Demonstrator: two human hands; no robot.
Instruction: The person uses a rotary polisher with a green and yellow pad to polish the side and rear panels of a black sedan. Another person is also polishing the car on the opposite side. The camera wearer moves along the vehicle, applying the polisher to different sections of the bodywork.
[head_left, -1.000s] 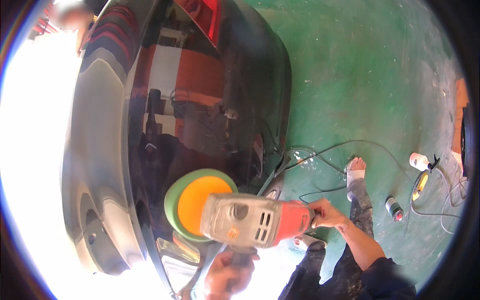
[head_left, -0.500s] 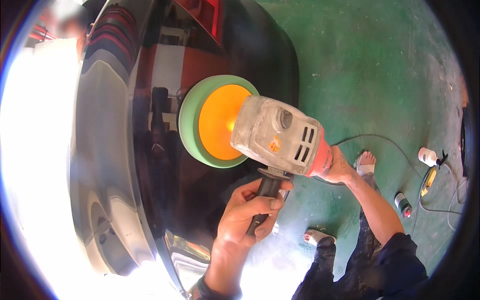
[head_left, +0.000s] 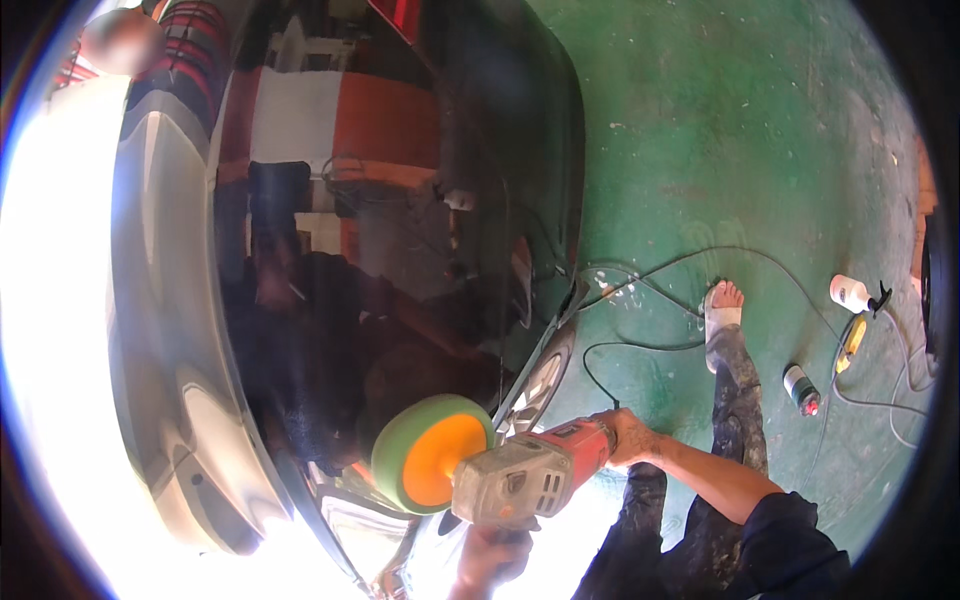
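A power polisher (head_left: 515,481) with a red and grey body is tilted near the bottom middle, with its round green and orange foam pad (head_left: 440,455) at the lower end of a glossy dark car panel (head_left: 535,140). I cannot tell whether the pad touches the panel. My right hand (head_left: 632,437) is wrapped round the red rear end of the polisher, by its cable. Below the front casing, my left hand (head_left: 495,555) is closed round the side handle, which is mostly hidden. The shiny panel mirrors a dark figure and the room.
A black cable (head_left: 690,347) loops over the green floor (head_left: 690,150) to the right. Farther right lie a white spray bottle (head_left: 850,293), a dark bottle (head_left: 800,388) and a yellow object (head_left: 851,342). My sandalled foot (head_left: 724,310) stands near the cable. Glare washes out the left.
Both hands have brought the polisher down and slightly left, from the panel's middle to its lower end. The pad's face has turned, and more cable shows on the floor.
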